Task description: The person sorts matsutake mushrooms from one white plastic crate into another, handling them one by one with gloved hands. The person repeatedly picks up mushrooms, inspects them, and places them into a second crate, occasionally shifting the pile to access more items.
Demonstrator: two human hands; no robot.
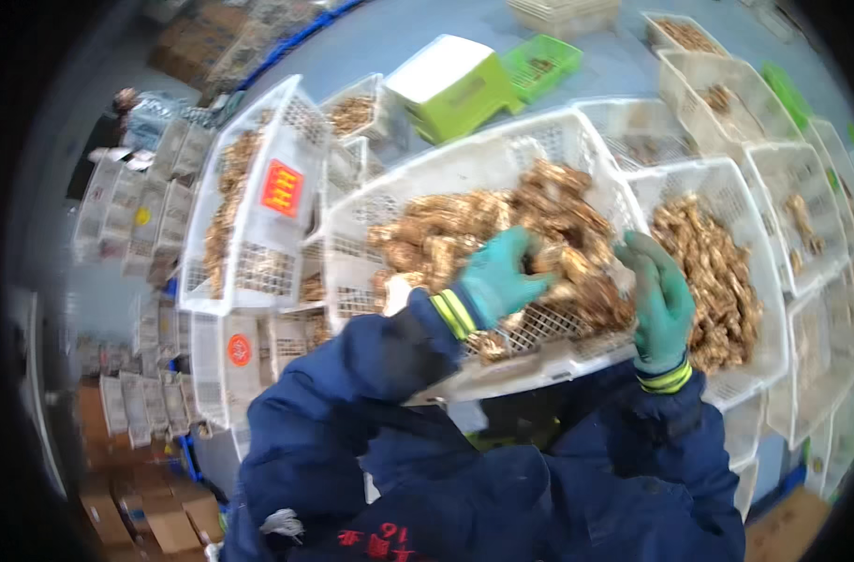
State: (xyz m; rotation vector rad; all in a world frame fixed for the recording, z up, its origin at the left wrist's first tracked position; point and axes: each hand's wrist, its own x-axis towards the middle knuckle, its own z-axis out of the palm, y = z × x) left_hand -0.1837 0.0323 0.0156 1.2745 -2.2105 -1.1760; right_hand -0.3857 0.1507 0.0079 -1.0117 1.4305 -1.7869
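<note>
A large white plastic basket [462, 158] stands tilted before me, with a heap of brown, knobbly root-like pieces [455, 218] in it. My left hand [501, 277], in a teal glove, reaches over the heap. Its thumb and fingers curve around a brown piece; blur hides whether they grip it. At the basket's right side is my right hand [659, 302], also gloved, fingers apart from the thumb and nothing clearly held. Part of the basket's mesh floor [550, 330] shows near its front edge. Just right of that hand, a second white basket [771, 330] holds similar pieces [708, 281].
On the left, a white basket with a red label [281, 188] stands on other baskets. A green-and-white step stool [455, 88] and a green basket [541, 64] lie beyond. More white baskets [796, 211] line the right. A person [153, 116] is at the far left, and cardboard boxes [163, 523] lie lower left.
</note>
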